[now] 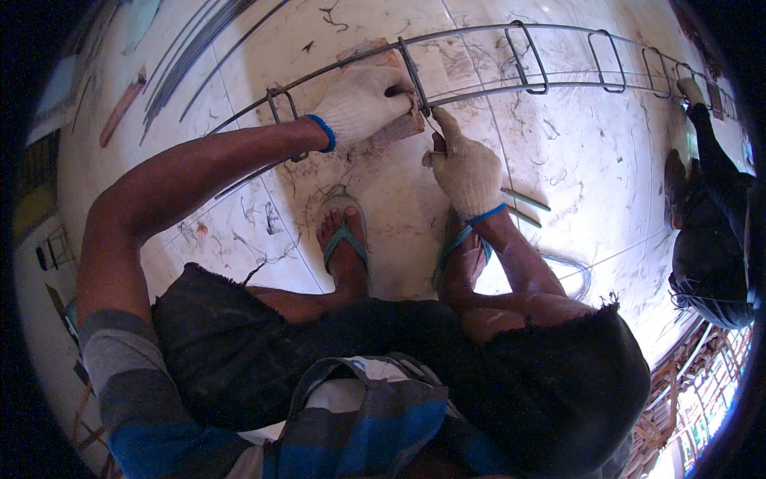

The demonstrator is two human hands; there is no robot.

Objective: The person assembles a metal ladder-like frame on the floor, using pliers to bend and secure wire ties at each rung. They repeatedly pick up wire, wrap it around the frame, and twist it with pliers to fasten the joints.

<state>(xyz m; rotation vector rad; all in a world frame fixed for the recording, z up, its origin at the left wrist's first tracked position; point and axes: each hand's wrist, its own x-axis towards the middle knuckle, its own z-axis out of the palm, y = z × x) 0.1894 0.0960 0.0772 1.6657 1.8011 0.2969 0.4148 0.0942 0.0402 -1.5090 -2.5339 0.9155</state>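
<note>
A long cage of steel rebar [471,30] with rectangular stirrups lies across the floor ahead of me. My left hand [363,104], in a white knitted glove with a blue cuff, is closed at one dark stirrup [412,70], its fingertips against the stirrup's lower part. My right hand [471,172], gloved alike, points its index finger at the joint where that stirrup meets the near bar. A thin tie wire seems to run by that fingertip. Two green tool handles [527,198], like those of pincers, stick out from beneath the right hand; the tool's head is hidden.
A brown block [407,128] sits under the cage. Loose steel rods [187,60] and a reddish stick [124,110] lie at the far left. Wire scraps litter the tiled floor. At right, another person's gloved hand [691,91] touches the cage. My sandalled feet [346,239] are close below.
</note>
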